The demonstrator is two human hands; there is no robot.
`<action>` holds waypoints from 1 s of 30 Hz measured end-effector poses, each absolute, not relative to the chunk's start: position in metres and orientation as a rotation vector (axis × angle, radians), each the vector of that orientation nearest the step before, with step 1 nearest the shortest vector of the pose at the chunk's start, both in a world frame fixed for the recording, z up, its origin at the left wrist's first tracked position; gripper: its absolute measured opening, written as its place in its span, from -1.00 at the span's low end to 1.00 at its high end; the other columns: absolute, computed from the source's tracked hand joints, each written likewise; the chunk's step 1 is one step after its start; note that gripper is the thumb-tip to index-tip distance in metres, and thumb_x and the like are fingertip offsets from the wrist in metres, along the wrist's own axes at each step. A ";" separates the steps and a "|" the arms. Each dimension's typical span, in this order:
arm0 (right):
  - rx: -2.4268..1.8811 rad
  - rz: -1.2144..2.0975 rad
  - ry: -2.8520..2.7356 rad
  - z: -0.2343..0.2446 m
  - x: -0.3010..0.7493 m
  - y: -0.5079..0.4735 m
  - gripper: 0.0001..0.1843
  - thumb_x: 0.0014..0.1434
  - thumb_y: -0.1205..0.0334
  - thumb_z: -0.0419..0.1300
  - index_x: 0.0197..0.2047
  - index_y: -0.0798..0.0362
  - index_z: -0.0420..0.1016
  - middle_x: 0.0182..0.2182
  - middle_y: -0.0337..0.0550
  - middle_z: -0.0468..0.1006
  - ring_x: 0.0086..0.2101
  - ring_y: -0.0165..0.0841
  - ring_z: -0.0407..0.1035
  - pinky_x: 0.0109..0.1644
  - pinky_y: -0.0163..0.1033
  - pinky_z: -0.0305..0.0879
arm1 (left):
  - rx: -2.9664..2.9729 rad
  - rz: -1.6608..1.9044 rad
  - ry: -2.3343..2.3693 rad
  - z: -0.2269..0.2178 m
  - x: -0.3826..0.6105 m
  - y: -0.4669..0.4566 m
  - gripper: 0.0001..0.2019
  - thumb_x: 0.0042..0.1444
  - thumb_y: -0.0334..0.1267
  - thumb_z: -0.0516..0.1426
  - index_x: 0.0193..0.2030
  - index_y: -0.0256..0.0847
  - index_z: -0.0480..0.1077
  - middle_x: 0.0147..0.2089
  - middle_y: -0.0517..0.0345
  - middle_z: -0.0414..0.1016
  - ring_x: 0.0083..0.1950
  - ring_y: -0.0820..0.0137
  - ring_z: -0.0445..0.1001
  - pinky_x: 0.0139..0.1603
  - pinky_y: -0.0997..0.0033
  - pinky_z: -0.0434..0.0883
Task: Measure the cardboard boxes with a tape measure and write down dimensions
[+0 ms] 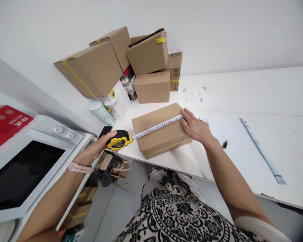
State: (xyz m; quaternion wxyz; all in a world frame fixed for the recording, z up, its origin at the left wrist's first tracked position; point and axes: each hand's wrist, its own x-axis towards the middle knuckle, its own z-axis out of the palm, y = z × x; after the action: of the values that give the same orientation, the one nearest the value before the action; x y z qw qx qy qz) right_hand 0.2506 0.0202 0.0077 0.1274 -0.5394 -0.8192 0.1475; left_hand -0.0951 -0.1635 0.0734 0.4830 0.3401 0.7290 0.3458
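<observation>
A brown cardboard box (pixel 161 137) lies near the front edge of the white table (pixel 267 101). My left hand (pixel 98 148) is closed round a yellow and black tape measure case (pixel 119 140), held just off the box's left end. The white tape blade (pixel 158 127) stretches across the top of the box. My right hand (pixel 195 127) pinches the blade's end against the box's right edge.
Several cardboard boxes (pixel 121 64) are stacked against the wall behind, with a mint-green bottle (pixel 102 113) lying beside them. A pen (pixel 224 144) and a paper strip (pixel 262 151) lie on the table to the right. A white appliance (pixel 27 168) stands at the left.
</observation>
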 end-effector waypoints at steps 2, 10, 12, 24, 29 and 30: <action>-1.577 0.428 -2.381 0.008 0.252 0.019 -0.31 0.40 -0.01 -0.28 0.51 -0.04 0.09 0.50 -0.10 0.07 0.13 0.06 0.45 -0.02 0.18 0.53 | 0.838 0.840 1.800 0.076 -0.093 -0.162 -0.46 0.03 0.27 0.23 -0.18 -0.21 0.62 -0.34 -0.02 0.68 -0.26 0.09 0.63 -0.34 0.26 0.57; -1.628 0.437 -2.323 0.003 0.257 0.002 -0.33 0.41 -0.02 -0.25 0.50 -0.08 0.10 0.51 -0.11 0.06 0.10 0.03 0.47 -0.04 0.14 0.53 | 0.839 0.886 1.793 0.075 -0.097 -0.155 -0.45 -0.03 0.24 0.28 -0.12 -0.20 0.59 -0.24 0.02 0.70 -0.22 0.13 0.63 -0.35 0.29 0.58; -1.602 0.406 -2.262 0.004 0.262 -0.002 -0.36 0.41 -0.03 -0.21 0.46 -0.11 0.18 0.49 -0.12 0.11 0.16 0.04 0.41 -0.03 0.14 0.53 | 0.804 0.898 1.779 0.078 -0.091 -0.162 -0.45 -0.06 0.25 0.30 -0.15 -0.22 0.60 -0.27 0.00 0.69 -0.24 0.10 0.63 -0.35 0.28 0.57; -0.947 0.560 -2.123 0.040 0.248 0.083 -0.46 0.34 0.28 -0.07 0.28 -0.10 0.49 0.34 -0.20 0.40 0.29 -0.13 0.28 0.38 0.12 0.20 | 0.632 0.706 0.905 0.050 0.073 -0.213 -0.20 -0.32 0.02 0.53 0.11 -0.17 0.47 -0.03 -0.06 0.59 -0.05 0.14 0.60 -0.02 0.23 0.50; -1.053 1.109 -1.930 0.014 0.228 0.112 -0.49 0.20 0.32 0.00 0.12 0.14 0.62 0.11 -0.03 0.62 0.07 -0.20 0.47 0.28 -0.06 0.28 | 0.579 0.759 0.847 0.044 0.143 -0.189 -0.39 -0.09 0.09 0.42 -0.02 -0.20 0.36 -0.14 -0.07 0.56 -0.27 0.23 0.60 -0.25 0.22 0.52; -1.068 1.132 -1.901 0.012 0.227 0.112 -0.51 0.20 0.30 0.01 0.08 0.15 0.63 0.07 -0.03 0.64 0.04 -0.21 0.47 0.26 -0.09 0.27 | 0.574 0.760 0.837 0.044 0.152 -0.185 -0.40 -0.09 0.10 0.42 -0.04 -0.19 0.34 -0.17 -0.05 0.55 -0.29 0.24 0.60 -0.26 0.21 0.53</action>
State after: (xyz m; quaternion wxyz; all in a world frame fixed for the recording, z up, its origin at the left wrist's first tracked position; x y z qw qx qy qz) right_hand 0.2273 0.1125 0.0119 0.3359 -0.4094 -0.7288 0.4341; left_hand 0.1525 -0.1851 0.0444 0.8058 0.2680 0.3910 0.3550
